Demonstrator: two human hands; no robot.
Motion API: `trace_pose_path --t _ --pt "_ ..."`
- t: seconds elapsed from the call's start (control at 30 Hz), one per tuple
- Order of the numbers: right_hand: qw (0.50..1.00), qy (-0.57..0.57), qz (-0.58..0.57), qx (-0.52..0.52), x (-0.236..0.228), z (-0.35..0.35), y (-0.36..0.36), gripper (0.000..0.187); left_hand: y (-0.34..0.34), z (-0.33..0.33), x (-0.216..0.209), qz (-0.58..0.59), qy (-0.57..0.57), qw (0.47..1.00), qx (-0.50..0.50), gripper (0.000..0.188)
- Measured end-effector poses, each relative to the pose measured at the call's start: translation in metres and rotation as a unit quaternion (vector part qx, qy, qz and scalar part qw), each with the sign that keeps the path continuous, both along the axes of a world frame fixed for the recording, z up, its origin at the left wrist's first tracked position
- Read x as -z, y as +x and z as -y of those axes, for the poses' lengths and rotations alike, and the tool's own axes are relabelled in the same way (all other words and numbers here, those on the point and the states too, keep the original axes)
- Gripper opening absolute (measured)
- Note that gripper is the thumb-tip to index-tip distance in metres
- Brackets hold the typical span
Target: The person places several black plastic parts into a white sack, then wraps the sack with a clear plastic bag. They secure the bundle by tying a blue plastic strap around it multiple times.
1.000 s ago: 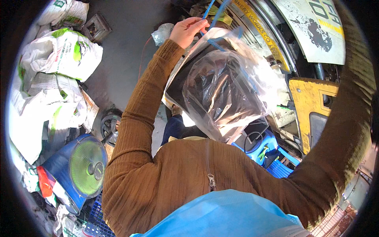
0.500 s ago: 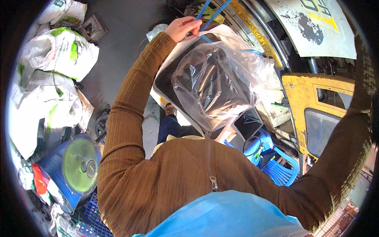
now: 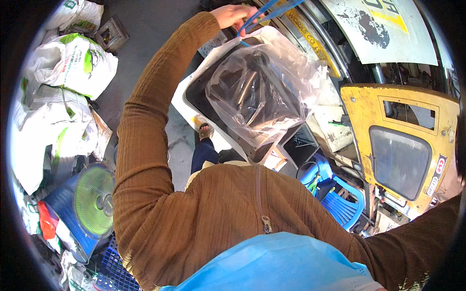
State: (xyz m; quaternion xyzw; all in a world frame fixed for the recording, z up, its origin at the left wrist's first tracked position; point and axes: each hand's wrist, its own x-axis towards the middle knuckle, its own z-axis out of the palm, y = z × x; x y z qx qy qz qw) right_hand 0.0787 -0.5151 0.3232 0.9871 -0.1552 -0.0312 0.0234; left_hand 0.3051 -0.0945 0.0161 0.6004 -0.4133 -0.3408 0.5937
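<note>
- Strap (image 3: 287, 7), blue and thin, slanting up and out past the top edge, close to the far corner of a dark tub (image 3: 196, 94).
- Left hand (image 3: 235, 17) near that corner, fingers bent and pinched close around the strap.
- Right hand out of sight past the right edge, so no telling how wide apart or how full.
- Clear plastic bag (image 3: 225, 99) already over the dark tub, loose and crinkly, with something brown and shiny showing through, too hard to name.
- White sheet (image 3: 274, 36) around the tub's far side, just beside the bag.
- Part done, by the look of it: bag in place, strap in hand.
- Left over, at a guess: strap ends out of view, no knot in sight.
</note>
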Motion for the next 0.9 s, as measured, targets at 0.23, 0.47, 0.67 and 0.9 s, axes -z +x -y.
trace_pose_path --t 0.23,0.47,0.67,0.9 --pt "0.999 0.029 0.012 0.001 0.002 0.023 -0.017 0.020 -0.024 -0.036 0.029 0.146 -0.035 0.988 -0.047 0.025" --pt "0.977 0.189 0.059 -0.074 0.050 0.011 -0.002 0.019 -0.011 -0.030 0.039 -0.287 -0.114 0.903 -0.297 0.015" --pt "0.900 0.194 0.044 -0.387 0.190 -0.076 0.014 0.022 -0.001 -0.026 0.025 -0.368 -0.047 0.866 -0.336 0.013" --pt "0.888 0.404 0.056 -0.213 0.321 -0.151 -0.024 0.025 -0.013 -0.013 0.015 -0.326 0.008 0.893 -0.309 0.021"
